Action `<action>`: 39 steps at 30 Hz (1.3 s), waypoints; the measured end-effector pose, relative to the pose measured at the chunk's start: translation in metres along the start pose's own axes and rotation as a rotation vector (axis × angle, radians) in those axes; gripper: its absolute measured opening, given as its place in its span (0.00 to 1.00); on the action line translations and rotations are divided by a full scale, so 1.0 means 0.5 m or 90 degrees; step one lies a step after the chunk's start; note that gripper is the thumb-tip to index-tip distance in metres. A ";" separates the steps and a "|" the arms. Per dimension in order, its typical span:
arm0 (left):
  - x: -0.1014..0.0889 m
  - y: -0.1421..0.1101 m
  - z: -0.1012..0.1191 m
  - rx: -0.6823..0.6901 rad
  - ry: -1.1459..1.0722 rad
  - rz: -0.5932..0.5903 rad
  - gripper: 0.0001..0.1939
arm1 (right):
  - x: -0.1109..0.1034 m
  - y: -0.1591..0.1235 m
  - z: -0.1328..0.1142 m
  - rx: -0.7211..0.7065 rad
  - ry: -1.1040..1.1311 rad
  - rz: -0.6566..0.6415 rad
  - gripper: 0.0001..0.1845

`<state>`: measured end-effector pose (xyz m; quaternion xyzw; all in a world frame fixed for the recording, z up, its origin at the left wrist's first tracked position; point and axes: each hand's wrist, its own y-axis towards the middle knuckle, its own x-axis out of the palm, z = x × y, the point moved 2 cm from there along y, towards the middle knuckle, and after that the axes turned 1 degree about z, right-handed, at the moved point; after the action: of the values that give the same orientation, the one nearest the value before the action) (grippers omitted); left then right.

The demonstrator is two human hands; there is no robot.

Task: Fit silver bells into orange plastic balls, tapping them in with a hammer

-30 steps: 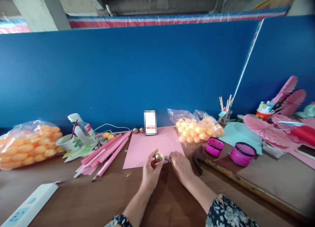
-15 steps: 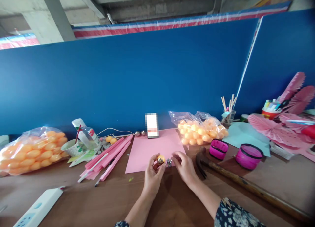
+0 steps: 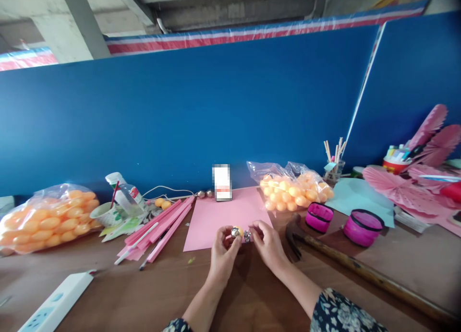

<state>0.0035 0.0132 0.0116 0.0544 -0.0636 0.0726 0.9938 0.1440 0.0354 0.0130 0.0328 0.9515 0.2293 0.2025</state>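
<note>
Low in the middle of the view, my left hand (image 3: 222, 253) is closed around a small orange ball (image 3: 237, 231) that carries a shiny silver piece. My right hand (image 3: 268, 243) pinches a second small silver bell-like piece (image 3: 247, 235) right beside it. Both hands rest at the near edge of a pink paper sheet (image 3: 223, 212) on the brown table (image 3: 144, 293). The two silver pieces are nearly touching.
Bags of orange balls lie at the left (image 3: 43, 221) and behind right (image 3: 293, 190). Pink paper strips (image 3: 158, 224), a cup (image 3: 104, 213) and bottle sit left. Two magenta tubs (image 3: 362, 226), a hammer (image 3: 338, 260), pink paper fans (image 3: 406, 188) and a power strip (image 3: 54, 303) surround the hands.
My hands have stayed almost in place; the fingers closed in slightly, bringing the two silver pieces closer together. The camera shifted a little between the first frame and now.
</note>
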 end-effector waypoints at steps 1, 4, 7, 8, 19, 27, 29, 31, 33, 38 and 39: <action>0.000 0.000 0.002 -0.011 -0.003 0.003 0.20 | -0.001 0.000 -0.002 -0.002 0.004 0.000 0.10; -0.002 -0.001 0.005 -0.042 -0.025 0.018 0.23 | -0.003 -0.001 -0.006 -0.004 0.016 -0.008 0.11; -0.002 -0.002 0.004 -0.054 -0.070 0.011 0.25 | -0.003 -0.002 -0.009 -0.005 0.021 -0.020 0.11; -0.002 -0.002 0.003 -0.056 -0.087 0.007 0.25 | -0.002 -0.002 -0.010 -0.006 0.022 -0.022 0.11; -0.004 0.000 -0.007 -0.058 -0.122 0.009 0.23 | -0.001 -0.003 -0.017 0.009 0.040 -0.020 0.07; -0.001 0.006 -0.014 -0.061 -0.162 0.020 0.20 | 0.008 -0.005 -0.005 0.021 0.050 -0.039 0.08; -0.001 0.006 -0.016 -0.068 -0.172 0.015 0.20 | 0.009 -0.005 -0.003 0.021 0.054 -0.036 0.07; -0.001 0.006 -0.017 -0.068 -0.172 0.008 0.20 | 0.008 -0.004 -0.004 0.020 0.051 -0.033 0.07; -0.001 0.006 -0.016 -0.065 -0.161 0.004 0.20 | 0.007 -0.004 -0.007 0.018 0.052 -0.037 0.06; -0.003 0.009 -0.014 -0.039 -0.104 -0.003 0.24 | 0.006 -0.004 -0.013 0.017 0.067 -0.044 0.05; -0.004 0.009 -0.014 -0.035 -0.096 -0.005 0.24 | 0.006 -0.004 -0.012 0.015 0.065 -0.042 0.05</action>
<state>0.0016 0.0183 0.0048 0.0325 -0.1404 0.0629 0.9876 0.1390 0.0314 0.0157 -0.0081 0.9638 0.2126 0.1607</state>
